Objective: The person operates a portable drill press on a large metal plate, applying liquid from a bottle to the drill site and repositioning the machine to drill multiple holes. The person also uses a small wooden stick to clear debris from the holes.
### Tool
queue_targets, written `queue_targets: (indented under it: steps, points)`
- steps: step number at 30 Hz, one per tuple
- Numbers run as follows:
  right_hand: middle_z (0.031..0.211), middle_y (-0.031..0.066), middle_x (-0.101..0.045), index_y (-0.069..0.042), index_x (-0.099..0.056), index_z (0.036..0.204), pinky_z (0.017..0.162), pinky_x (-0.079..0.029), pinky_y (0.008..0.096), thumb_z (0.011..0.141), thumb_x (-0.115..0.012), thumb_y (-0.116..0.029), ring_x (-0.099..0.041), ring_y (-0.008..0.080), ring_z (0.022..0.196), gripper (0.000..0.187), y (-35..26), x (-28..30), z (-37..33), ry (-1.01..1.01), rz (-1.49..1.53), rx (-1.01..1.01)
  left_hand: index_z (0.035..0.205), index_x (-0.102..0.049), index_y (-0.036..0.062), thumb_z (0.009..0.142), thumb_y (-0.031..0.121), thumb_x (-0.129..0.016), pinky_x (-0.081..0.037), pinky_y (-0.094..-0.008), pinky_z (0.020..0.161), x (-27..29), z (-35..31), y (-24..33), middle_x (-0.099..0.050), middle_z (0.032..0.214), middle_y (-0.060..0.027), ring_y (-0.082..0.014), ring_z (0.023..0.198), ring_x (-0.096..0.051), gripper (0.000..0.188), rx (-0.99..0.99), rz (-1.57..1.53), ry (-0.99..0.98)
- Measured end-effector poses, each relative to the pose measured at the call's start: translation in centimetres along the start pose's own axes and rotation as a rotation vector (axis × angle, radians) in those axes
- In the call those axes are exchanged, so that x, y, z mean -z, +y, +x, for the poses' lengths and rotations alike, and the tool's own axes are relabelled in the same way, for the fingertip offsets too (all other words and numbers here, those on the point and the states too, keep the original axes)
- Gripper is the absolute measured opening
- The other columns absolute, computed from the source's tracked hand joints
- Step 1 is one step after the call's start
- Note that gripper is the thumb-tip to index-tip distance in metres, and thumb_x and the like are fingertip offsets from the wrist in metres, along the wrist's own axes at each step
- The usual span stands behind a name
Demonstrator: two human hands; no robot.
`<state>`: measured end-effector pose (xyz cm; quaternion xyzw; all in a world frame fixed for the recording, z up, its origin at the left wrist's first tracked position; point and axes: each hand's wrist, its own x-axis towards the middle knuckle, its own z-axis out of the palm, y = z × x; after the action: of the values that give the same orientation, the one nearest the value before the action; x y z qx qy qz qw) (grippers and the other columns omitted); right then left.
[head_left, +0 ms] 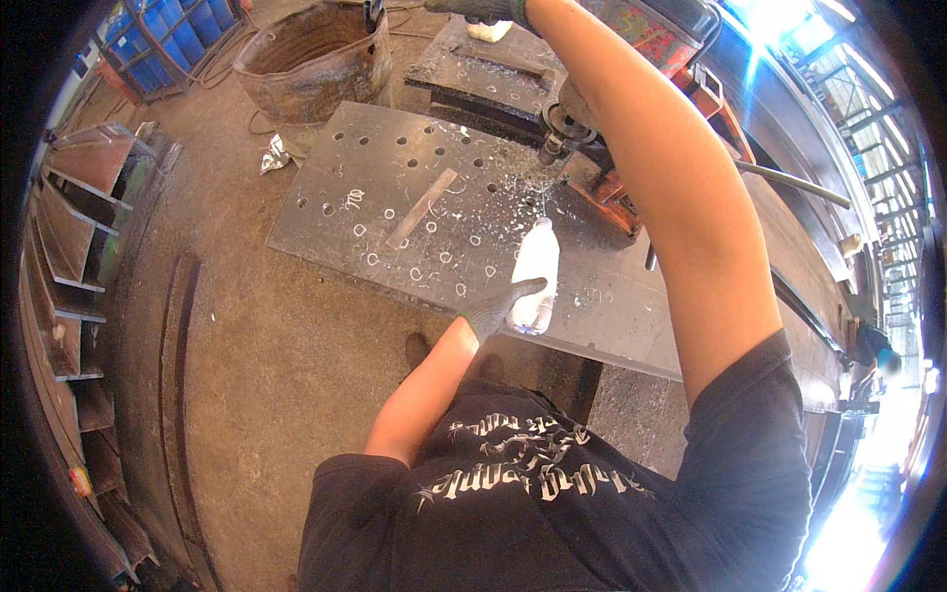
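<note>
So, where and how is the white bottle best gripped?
Probably around the lower body, coming from the person's left, where the gloved left hand holds it. The white bottle is broad there and tapers to a narrow neck pointing away from the person, so this grip leaves the neck free.

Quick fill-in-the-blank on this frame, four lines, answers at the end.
1. The left hand holds a ____ bottle.
2. The right hand shows at the ____ edge of the picture.
3. The flat bar on the metal plate lies to the ____ of the bottle in the picture.
4. The person's shirt is ____ with pale lettering.

Missing words: white; top; left; black.
</note>
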<state>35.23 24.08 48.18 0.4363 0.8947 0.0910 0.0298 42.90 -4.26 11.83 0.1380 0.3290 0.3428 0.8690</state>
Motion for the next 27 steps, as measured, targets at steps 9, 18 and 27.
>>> queue_targets:
  steps: [9,18,27]
  points:
    - [0.130,0.0165,-0.074,-0.016,-0.080,0.120,0.119,-0.023,0.0721,0.096,-0.054,-0.060,-0.064,0.0424,0.129,0.057,0.2,0.0,-0.2,0.011,-0.008,-0.004,0.137,-0.062,-0.0002,0.096,0.030,-0.079,-0.057,-0.0338,0.091,-0.4,-0.1,0.4,-0.072,0.120,-0.0107,-0.0199,0.103,-0.071,0.055,-0.070,0.065,0.020]
    - [0.123,0.0188,-0.075,-0.014,-0.082,0.116,0.113,-0.040,0.0602,0.096,-0.055,-0.057,-0.069,0.0410,0.121,0.054,0.2,-0.6,0.1,0.056,-0.026,0.046,0.138,-0.060,-0.0001,0.097,0.033,-0.077,-0.058,-0.0342,0.090,-0.9,-0.9,1.0,-0.069,0.124,-0.0104,-0.0189,0.105,-0.068,0.055,0.004,0.081,0.024]
    - [0.118,0.0198,-0.076,-0.012,-0.082,0.113,0.106,-0.049,0.0532,0.095,-0.056,-0.057,-0.072,0.0405,0.115,0.055,0.5,-1.3,1.0,0.069,0.030,0.074,0.127,-0.065,0.0015,0.096,0.031,-0.079,-0.060,-0.0307,0.080,-0.1,0.1,0.0,-0.074,0.107,-0.0074,-0.0169,0.087,-0.073,0.045,-0.004,-0.033,-0.031]
